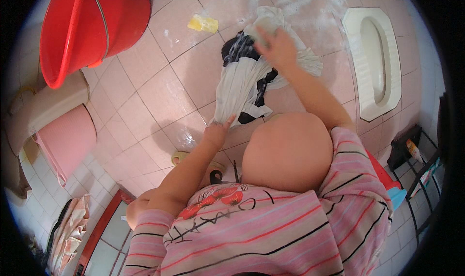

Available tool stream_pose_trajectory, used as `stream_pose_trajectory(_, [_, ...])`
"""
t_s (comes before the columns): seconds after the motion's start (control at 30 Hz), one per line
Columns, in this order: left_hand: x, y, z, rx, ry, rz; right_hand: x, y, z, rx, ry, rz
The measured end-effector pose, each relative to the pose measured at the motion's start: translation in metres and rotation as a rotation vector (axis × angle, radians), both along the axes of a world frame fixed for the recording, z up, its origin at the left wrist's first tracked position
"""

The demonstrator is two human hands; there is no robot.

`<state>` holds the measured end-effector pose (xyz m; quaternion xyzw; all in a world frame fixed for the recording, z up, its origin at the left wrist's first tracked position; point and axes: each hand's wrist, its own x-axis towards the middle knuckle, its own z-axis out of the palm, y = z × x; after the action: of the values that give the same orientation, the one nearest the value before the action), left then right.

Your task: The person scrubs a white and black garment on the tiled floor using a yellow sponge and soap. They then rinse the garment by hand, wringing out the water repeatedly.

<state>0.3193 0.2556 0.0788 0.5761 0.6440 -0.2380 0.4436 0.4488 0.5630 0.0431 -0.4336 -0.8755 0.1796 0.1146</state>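
Observation:
A wet white and black garment [238, 81] lies bunched on the pink floor tiles before me, with suds on its black part. My left hand [217, 132] is at the garment's near end, gripping the white cloth with the index finger stretched out along it. My right hand [278, 49] is over the far part of the cloth, blurred, fingers spread; a pale thing beneath it is too blurred to name. A yellow bar or piece of soap [203, 23] rests on the tiles, left of the garment and apart from it.
A red bucket [127, 21] with a metal handle stands at upper left, a pink basket [71, 141] below it. A white squat toilet [377, 65] is set in the floor at right. Soap foam [294, 3] spreads beyond the garment. A black rack [417, 181] stands at lower right.

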Motion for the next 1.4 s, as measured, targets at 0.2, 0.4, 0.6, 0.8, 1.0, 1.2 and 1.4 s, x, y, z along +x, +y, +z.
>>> stream_pose_trajectory(0.2, [0.002, -0.012, -0.009, 0.039, 0.037, -0.031, 0.008, -0.105, -0.018, -0.076, 0.017, 0.639])
stream_pose_trajectory(0.4, [0.004, -0.001, -0.006, 0.019, 0.005, -0.061, 0.032, 0.025, -0.016, 0.151, 0.026, 0.101])
stream_pose_trajectory(0.6, [0.002, -0.017, -0.017, 0.117, 0.043, -0.048, 0.006, -0.120, 0.005, -0.190, 0.048, 0.641])
stream_pose_trajectory(0.8, [0.004, -0.009, -0.005, 0.078, -0.010, 0.007, 0.030, 0.017, -0.020, 0.056, -0.015, 0.224])
stream_pose_trajectory(1.0, [0.003, -0.009, -0.009, 0.008, 0.024, -0.005, 0.004, -0.006, 0.000, -0.089, -0.042, -0.018])
stream_pose_trajectory(1.2, [0.003, -0.008, -0.004, 0.026, -0.021, 0.035, -0.015, -0.083, 0.012, -0.281, -0.153, 0.785])
stream_pose_trajectory(1.4, [0.003, -0.002, -0.004, 0.014, -0.018, -0.001, 0.004, 0.067, -0.019, 0.016, -0.107, -0.053])
